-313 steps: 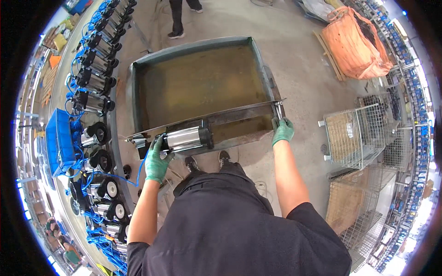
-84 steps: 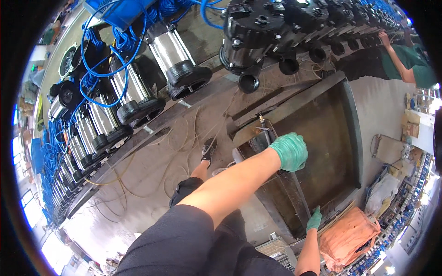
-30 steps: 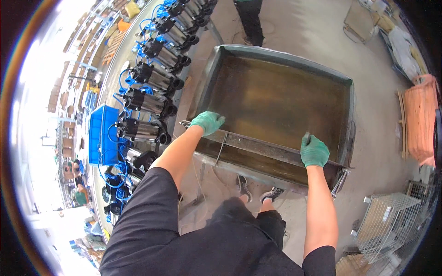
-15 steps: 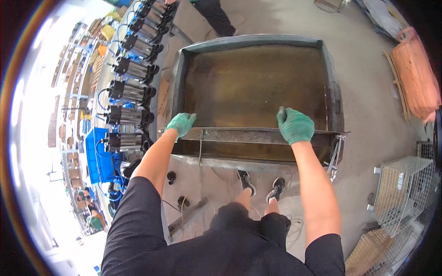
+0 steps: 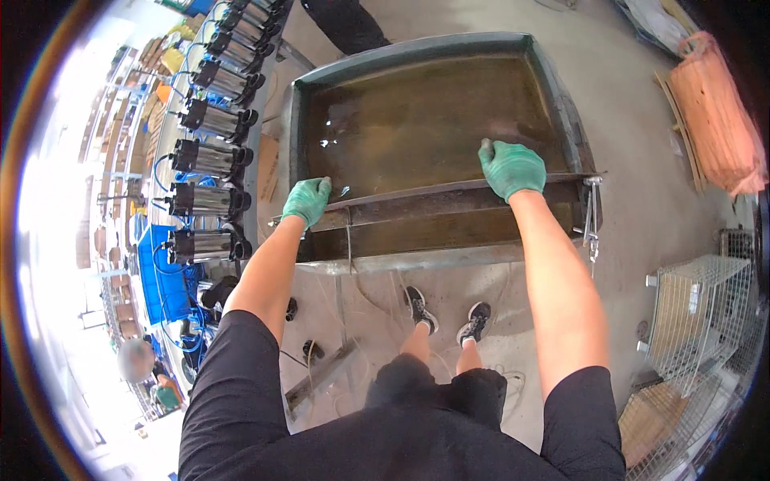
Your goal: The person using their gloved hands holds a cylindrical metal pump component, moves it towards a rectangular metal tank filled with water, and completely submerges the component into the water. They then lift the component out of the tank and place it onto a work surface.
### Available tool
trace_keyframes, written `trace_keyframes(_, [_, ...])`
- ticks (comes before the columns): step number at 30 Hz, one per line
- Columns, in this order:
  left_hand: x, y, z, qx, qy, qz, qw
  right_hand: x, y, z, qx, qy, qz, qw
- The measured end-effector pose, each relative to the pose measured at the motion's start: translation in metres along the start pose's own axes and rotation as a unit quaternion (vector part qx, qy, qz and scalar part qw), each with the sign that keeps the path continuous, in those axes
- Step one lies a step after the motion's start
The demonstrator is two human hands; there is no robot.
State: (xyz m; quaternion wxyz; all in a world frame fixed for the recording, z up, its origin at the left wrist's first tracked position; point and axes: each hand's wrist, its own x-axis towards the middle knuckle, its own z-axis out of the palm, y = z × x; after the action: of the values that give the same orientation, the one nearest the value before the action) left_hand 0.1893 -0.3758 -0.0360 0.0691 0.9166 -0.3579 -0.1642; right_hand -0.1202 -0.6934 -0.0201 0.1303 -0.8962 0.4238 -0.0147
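A large open metal tank (image 5: 293, 132) stands before me, holding murky brown liquid (image 5: 425, 120). Across its near part lies a long dark metal bar (image 5: 433, 192), slanted so that its right end sits farther from me than its left. My left hand (image 5: 307, 200), in a green glove, is closed on the bar near its left end. Toward the right end, my gloved right hand (image 5: 514, 168) is closed on it too; its fingertips are partly hidden. A thin hose or cord (image 5: 350, 240) hangs from the bar over the tank's near rim. Metal fittings (image 5: 591, 212) hang at its right end.
On the left, a bench carries a row of steel pumps (image 5: 210, 160) and a blue bin (image 5: 160, 272). Wire cages (image 5: 694, 321) and an orange wrapped bundle (image 5: 716, 116) stand right. Cords (image 5: 361, 297) lie on the floor. Beyond the tank shows a person's dark-clothed leg (image 5: 345, 24).
The bar has swung from nearly level to slanted, its right end moving away from me along with my right hand. Both hands keep their hold. The whole view has shifted somewhat.
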Motion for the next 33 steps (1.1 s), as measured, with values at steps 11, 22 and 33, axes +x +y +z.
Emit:
trace_keyframes(11, [-0.01, 0.01, -0.011, -0.008, 0.034, -0.016, 0.999, -0.003, -0.01, -0.002, -0.011, -0.042, 0.008, 0.999])
trace_keyframes(22, [0.004, 0.019, -0.03, 0.004, -0.029, -0.021, 0.999, 0.002, -0.012, 0.002, -0.027, -0.004, 0.018, 0.999])
trace_keyframes(33, [-0.017, 0.008, -0.07, -0.088, -0.087, 0.003, 0.992, 0.004, 0.005, 0.036, -0.054, 0.034, -0.01, 0.998])
